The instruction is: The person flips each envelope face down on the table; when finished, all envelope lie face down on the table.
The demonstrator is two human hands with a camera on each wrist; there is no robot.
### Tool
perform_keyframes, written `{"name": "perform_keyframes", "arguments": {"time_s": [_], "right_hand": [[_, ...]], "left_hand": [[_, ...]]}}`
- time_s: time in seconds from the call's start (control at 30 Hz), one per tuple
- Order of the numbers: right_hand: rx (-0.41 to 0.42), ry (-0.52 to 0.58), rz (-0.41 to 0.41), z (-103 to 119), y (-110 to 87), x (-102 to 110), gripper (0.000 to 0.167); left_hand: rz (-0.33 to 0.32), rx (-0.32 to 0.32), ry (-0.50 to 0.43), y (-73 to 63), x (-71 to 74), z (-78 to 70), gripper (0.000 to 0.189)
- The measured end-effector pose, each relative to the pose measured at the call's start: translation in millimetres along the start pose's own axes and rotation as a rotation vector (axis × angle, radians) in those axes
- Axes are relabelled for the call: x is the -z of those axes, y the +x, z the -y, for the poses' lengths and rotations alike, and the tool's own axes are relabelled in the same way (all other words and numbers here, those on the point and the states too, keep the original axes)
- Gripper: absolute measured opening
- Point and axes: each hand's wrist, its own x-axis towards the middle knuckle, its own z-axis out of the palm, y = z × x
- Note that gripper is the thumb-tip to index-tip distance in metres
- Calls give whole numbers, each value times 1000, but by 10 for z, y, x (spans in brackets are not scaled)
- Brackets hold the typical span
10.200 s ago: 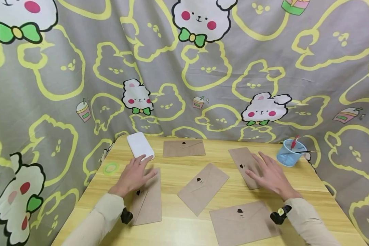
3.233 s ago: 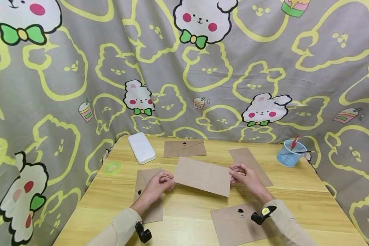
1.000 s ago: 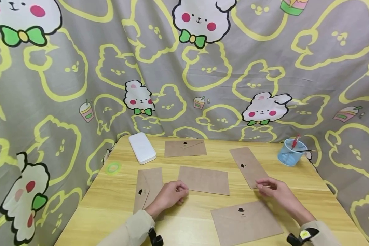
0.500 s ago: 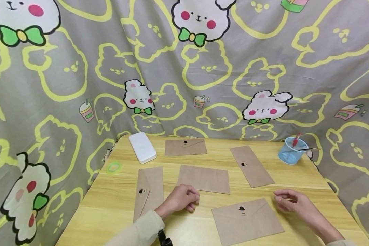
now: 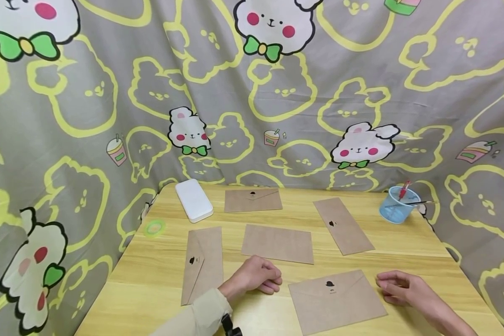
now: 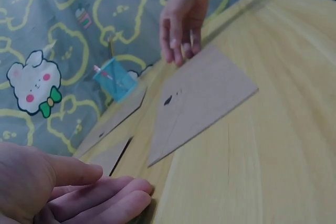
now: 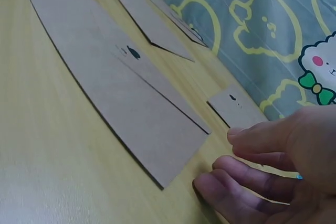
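Between my two hands lies a brown envelope [image 5: 338, 301], flap side up with a small black hat print. My right hand [image 5: 407, 289] is just off its right edge, fingers loosely curled and holding nothing; a narrow gap shows in the right wrist view. My left hand [image 5: 254, 276] is near its left edge, also loosely curled around nothing. Just beyond the left hand, a second envelope [image 5: 278, 243] lies plain side up. Another envelope [image 5: 203, 261] lies left of that hand, flap side up. The near envelope [image 6: 197, 100] also shows in the left wrist view.
Farther back lie an envelope [image 5: 253, 201] and a slanted one [image 5: 346, 228], print sides up. A white flat box [image 5: 194, 200] sits back left, near a green round mark [image 5: 155, 227]. A blue cup [image 5: 396, 207] with pens stands back right. A patterned curtain [image 5: 235, 93] surrounds the table.
The middle envelope, earlier print side up, was lifted with both hands and now lies plain side up. Since then both hands have let go and moved nearer, to either side of the front envelope.
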Motion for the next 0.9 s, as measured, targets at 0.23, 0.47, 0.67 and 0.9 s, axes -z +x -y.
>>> {"name": "perform_keyframes", "arguments": {"time_s": [0.23,0.47,0.67,0.9], "right_hand": [[20,72,65,49,41,-30,45],[52,105,137,60,52,-70,45],[64,138,154,55,58,-93,43],[61,87,110,45,76,-120,49]], "left_hand": [[32,22,-69,-3,-49,16,19],[32,22,-115,-11,-120,61,24],[42,10,-129,-38,-132,77,26],[41,0,-136,-47,-131,91,26]]}}
